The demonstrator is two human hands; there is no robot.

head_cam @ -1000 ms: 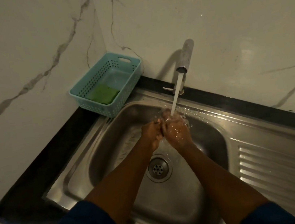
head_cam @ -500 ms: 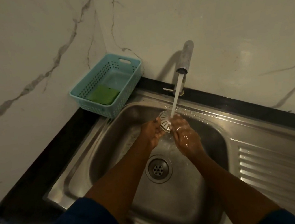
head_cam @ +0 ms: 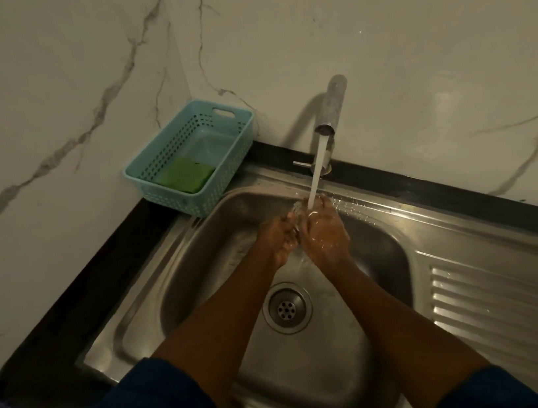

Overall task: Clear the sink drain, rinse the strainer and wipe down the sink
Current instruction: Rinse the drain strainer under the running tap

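Note:
Both my hands meet under the running water in the steel sink (head_cam: 202, 282). My left hand (head_cam: 279, 237) and my right hand (head_cam: 325, 234) close together around the metal strainer (head_cam: 298, 207), of which only a wet sliver shows above the fingers. The stream from the tap (head_cam: 330, 108) falls onto my right hand and the strainer. Below my wrists the drain (head_cam: 287, 307) lies open, without its strainer.
A teal plastic basket (head_cam: 156, 174) with a green sponge (head_cam: 186, 175) stands in the back left corner on the black counter (head_cam: 70, 321). The ribbed drainboard (head_cam: 518, 314) extends to the right. Marble walls close in behind and to the left.
Half a second ago the strainer's round perforated face showed between my hands. Now my hands have closed together over it under the stream, as they were a second ago.

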